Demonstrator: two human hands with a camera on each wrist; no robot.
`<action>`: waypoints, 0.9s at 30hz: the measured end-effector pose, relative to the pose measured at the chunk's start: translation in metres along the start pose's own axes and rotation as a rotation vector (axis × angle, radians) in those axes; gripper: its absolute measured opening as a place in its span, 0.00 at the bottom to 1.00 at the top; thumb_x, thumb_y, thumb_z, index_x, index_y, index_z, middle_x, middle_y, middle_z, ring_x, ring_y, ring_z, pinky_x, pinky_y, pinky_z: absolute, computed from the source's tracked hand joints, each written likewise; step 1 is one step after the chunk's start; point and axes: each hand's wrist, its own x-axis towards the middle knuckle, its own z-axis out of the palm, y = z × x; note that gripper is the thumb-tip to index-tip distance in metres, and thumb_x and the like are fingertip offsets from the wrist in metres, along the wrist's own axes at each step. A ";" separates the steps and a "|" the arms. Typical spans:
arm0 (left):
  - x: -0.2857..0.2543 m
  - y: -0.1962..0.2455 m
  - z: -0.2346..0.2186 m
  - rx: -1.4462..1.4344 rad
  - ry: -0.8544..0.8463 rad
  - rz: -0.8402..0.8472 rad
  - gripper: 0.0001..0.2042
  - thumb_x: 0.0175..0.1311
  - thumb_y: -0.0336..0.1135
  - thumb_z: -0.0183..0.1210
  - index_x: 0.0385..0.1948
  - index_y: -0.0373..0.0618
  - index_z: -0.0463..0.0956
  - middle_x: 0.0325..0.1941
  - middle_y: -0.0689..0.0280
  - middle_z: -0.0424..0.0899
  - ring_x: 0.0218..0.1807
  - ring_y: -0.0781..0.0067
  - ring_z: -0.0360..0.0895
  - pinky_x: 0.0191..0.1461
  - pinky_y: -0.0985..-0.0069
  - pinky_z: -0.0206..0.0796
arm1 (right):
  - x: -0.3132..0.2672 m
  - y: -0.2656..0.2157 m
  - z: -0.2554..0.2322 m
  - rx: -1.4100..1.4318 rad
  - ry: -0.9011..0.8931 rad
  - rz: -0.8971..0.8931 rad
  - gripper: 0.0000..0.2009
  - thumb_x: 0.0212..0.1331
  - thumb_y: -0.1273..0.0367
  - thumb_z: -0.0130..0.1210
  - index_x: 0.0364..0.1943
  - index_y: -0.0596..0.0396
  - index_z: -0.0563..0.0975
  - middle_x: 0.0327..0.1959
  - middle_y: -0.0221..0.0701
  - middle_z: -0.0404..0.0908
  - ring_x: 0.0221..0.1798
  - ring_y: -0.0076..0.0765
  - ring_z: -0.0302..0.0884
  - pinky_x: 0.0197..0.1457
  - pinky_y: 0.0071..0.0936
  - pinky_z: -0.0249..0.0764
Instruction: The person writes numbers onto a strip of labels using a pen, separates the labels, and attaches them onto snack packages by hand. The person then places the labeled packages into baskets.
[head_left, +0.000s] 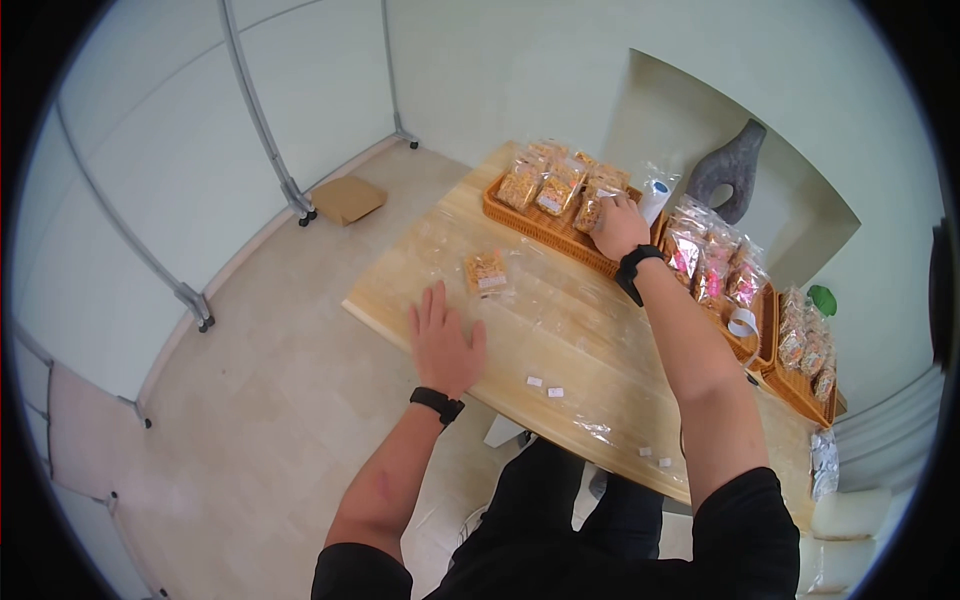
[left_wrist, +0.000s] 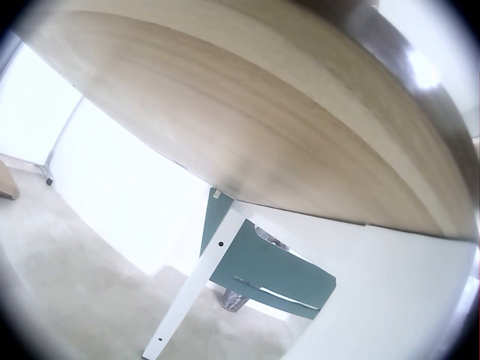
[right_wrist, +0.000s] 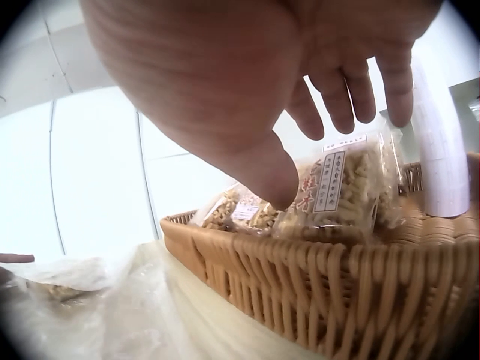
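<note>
My right hand [head_left: 620, 226] reaches over a long wicker basket [head_left: 545, 232] that holds several clear packets of crunchy snack pieces. In the right wrist view its thumb overlaps the front of a labelled snack packet [right_wrist: 341, 184], and the fingertips hang spread just above the packet's top edge. My left hand [head_left: 447, 345] lies palm down near the table's edge with its fingers extended and nothing held. Just beyond those fingers, a single snack packet [head_left: 485, 271] with a white label lies flat on the wooden table [head_left: 400, 285]. The left wrist view shows the table's underside, not the hand.
A white label roll [head_left: 654, 202] stands at the basket's right end. Further right are a basket of pink-labelled packets [head_left: 712, 265], another label roll [head_left: 742, 322] and a third basket [head_left: 800, 392]. Small white labels [head_left: 555, 392] lie near the front edge. A grey vase [head_left: 725, 170] stands behind.
</note>
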 end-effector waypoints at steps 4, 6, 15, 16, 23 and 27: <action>-0.002 -0.002 0.002 -0.032 0.018 -0.003 0.16 0.60 0.39 0.62 0.39 0.31 0.75 0.74 0.46 0.62 0.76 0.41 0.56 0.77 0.43 0.42 | 0.007 -0.003 0.014 -0.096 0.005 0.032 0.24 0.52 0.66 0.63 0.54 0.58 0.75 0.56 0.45 0.76 0.65 0.52 0.68 0.67 0.41 0.69; -0.001 0.000 0.004 -0.043 0.042 0.010 0.16 0.61 0.38 0.61 0.39 0.31 0.75 0.74 0.45 0.62 0.75 0.40 0.56 0.77 0.42 0.43 | 0.005 0.001 0.018 -0.093 0.077 0.036 0.20 0.53 0.66 0.62 0.49 0.60 0.77 0.53 0.46 0.77 0.63 0.52 0.70 0.64 0.43 0.71; -0.001 -0.001 0.004 -0.029 0.024 0.030 0.15 0.63 0.37 0.60 0.42 0.32 0.74 0.74 0.44 0.63 0.75 0.37 0.57 0.75 0.40 0.45 | -0.036 0.058 -0.052 -0.034 -0.145 0.264 0.13 0.52 0.63 0.62 0.39 0.53 0.83 0.40 0.43 0.84 0.51 0.52 0.81 0.54 0.43 0.77; -0.002 -0.001 0.004 -0.034 0.019 0.033 0.15 0.63 0.37 0.60 0.42 0.32 0.74 0.74 0.44 0.63 0.75 0.37 0.57 0.75 0.40 0.45 | -0.042 0.072 -0.054 -0.038 -0.147 0.270 0.13 0.52 0.63 0.62 0.39 0.53 0.83 0.40 0.43 0.84 0.51 0.52 0.81 0.54 0.43 0.77; -0.002 -0.003 0.005 -0.012 0.025 0.052 0.16 0.65 0.38 0.58 0.43 0.31 0.74 0.73 0.44 0.63 0.74 0.37 0.57 0.76 0.41 0.44 | -0.059 0.134 -0.042 -0.322 -0.098 0.256 0.31 0.46 0.62 0.68 0.58 0.51 0.75 0.56 0.44 0.76 0.62 0.54 0.73 0.66 0.48 0.68; -0.002 -0.006 0.008 -0.004 0.043 0.046 0.17 0.63 0.39 0.61 0.39 0.30 0.75 0.72 0.43 0.64 0.75 0.38 0.57 0.76 0.41 0.45 | -0.066 0.137 -0.042 -0.342 -0.012 0.197 0.26 0.45 0.65 0.69 0.52 0.51 0.78 0.54 0.43 0.77 0.59 0.53 0.74 0.64 0.46 0.69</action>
